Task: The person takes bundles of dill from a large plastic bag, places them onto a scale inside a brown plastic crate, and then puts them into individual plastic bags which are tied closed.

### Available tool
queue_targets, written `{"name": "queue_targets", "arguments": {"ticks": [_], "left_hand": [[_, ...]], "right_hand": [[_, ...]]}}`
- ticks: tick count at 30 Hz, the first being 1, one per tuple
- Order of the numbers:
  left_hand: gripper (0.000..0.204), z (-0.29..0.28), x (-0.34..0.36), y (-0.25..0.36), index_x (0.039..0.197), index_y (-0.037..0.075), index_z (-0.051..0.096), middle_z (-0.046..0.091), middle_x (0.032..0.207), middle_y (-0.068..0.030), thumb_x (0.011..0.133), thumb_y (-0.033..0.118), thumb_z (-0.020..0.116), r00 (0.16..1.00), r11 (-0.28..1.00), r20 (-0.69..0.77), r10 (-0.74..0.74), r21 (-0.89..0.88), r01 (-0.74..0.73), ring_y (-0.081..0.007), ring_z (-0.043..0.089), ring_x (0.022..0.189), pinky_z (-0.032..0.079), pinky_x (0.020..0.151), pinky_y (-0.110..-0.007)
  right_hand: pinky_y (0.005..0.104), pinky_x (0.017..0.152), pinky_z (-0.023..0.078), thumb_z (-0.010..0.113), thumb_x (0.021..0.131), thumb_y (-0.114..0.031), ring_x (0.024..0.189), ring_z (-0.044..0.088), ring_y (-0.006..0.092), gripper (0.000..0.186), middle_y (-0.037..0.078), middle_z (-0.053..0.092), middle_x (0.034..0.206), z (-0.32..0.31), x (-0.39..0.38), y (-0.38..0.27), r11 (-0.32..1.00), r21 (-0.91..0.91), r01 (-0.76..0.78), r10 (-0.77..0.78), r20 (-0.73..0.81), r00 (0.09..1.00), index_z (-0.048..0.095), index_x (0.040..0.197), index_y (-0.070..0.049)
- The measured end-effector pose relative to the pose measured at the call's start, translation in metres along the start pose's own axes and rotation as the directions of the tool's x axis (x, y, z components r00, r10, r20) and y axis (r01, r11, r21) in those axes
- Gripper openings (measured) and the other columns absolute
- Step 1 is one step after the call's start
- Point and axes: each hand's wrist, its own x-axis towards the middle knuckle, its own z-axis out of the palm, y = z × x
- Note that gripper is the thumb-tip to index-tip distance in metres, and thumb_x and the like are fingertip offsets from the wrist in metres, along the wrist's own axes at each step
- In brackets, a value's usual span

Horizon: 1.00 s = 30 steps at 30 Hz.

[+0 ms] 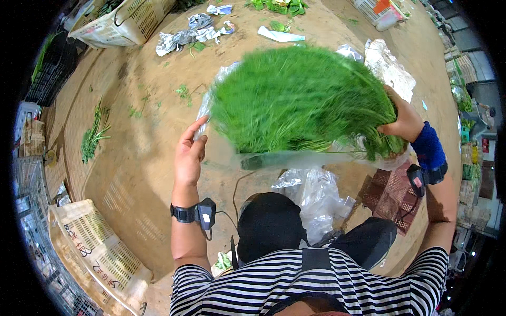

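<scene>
A large bundle of feathery green herbs (300, 100), like dill or fennel, lies in front of me, its fronds smeared by motion. My right hand (405, 118) grips the gathered stems at the bundle's right end. Under and around the greens is clear plastic film (311, 158), which could be a bag or a sheet. At the bundle's left side, my left hand (190, 150) pinches the film's edge between thumb and fingers. The greens hide most of the film. Crumpled clear plastic (314, 197) lies nearer to me, beside my knees.
A cream slatted crate (108, 253) stands at the lower left, another plastic crate (134, 23) at the far left. Loose greens (94, 134) and crumpled paper (195, 34) litter the floor. A reddish-brown lattice crate (392, 195) sits by my right forearm.
</scene>
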Motion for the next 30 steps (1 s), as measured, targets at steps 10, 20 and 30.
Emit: {"name": "queue_targets", "arguments": {"ticks": [10,20,30], "left_hand": [[0.035,-0.002,0.061,0.004,0.115,0.004,0.055,0.057,0.110,-0.0090,0.081,0.008,0.054,0.925,0.903,-0.270,0.266,0.405,-0.141,-0.0169,0.051,0.105,0.041,0.087,-0.029],[0.055,0.146,-0.017,0.000,0.125,0.006,0.043,0.045,0.124,-0.0156,0.078,0.030,0.061,0.749,0.259,0.576,0.328,0.707,-0.657,-0.0326,0.039,0.118,0.030,0.100,-0.042],[0.085,0.255,-0.003,0.097,0.134,-0.005,0.019,0.026,0.137,-0.0232,0.078,0.046,0.057,0.643,0.773,0.597,0.480,0.058,-0.631,-0.0297,0.022,0.129,0.018,0.106,-0.037]], "right_hand": [[0.0312,0.101,0.026,0.072,0.055,-0.029,0.119,0.038,0.0220,0.095,0.014,0.041,0.128,0.029,-0.032,0.066,0.885,0.445,0.133,-0.109,-0.080,0.991,0.026,0.132,0.003],[0.0322,0.089,0.038,0.069,0.064,-0.029,0.102,0.049,0.0200,0.068,0.009,0.052,0.113,0.026,-0.016,0.058,0.592,0.700,0.400,-0.153,-0.390,0.908,0.043,0.119,0.001],[0.0332,0.082,0.047,0.054,0.080,-0.034,0.097,0.055,0.0193,0.051,0.011,0.055,0.111,-0.006,-0.030,0.025,0.008,0.896,0.443,-0.238,-0.429,0.872,0.046,0.119,-0.002]]}}
